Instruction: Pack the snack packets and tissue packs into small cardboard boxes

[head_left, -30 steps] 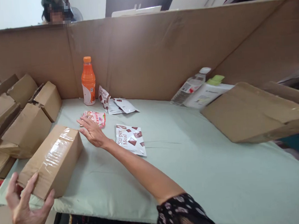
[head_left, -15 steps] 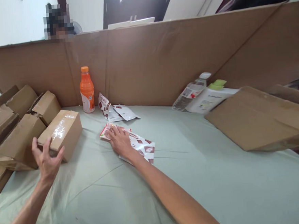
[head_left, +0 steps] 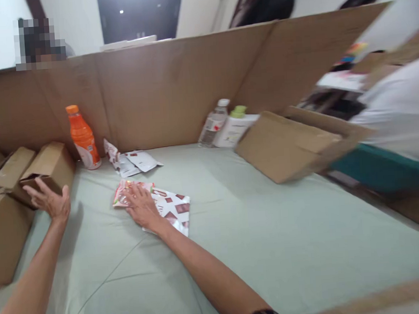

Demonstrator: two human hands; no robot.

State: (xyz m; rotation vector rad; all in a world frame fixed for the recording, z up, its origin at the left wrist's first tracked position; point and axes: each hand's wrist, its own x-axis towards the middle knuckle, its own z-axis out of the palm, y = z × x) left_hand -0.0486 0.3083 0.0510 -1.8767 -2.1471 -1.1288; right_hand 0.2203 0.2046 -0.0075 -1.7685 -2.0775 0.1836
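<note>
My left hand, its fingers spread, is at the near end of a brown cardboard box; whether the fingertips touch it is hard to tell. My right hand lies over a small red-and-pink snack packet, fingers stretched across its top and partly hiding it. Beneath that hand and wrist, a white pouch with brown squares rests flat on the cloth. Behind them lie a silvery-white packet and a crumpled white-and-brown packet. An orange bottle stands beside the box.
More cardboard boxes crowd the left side. A tall cardboard partition runs along the back. Against it lean a clear bottle and a white bottle with a green cap. An open carton sits at right, with a person's white sleeve beyond.
The view has turned to the right. The box by my left hand has shifted back, closer to the orange bottle, and that hand has moved with it. My right hand stays on the packets.
</note>
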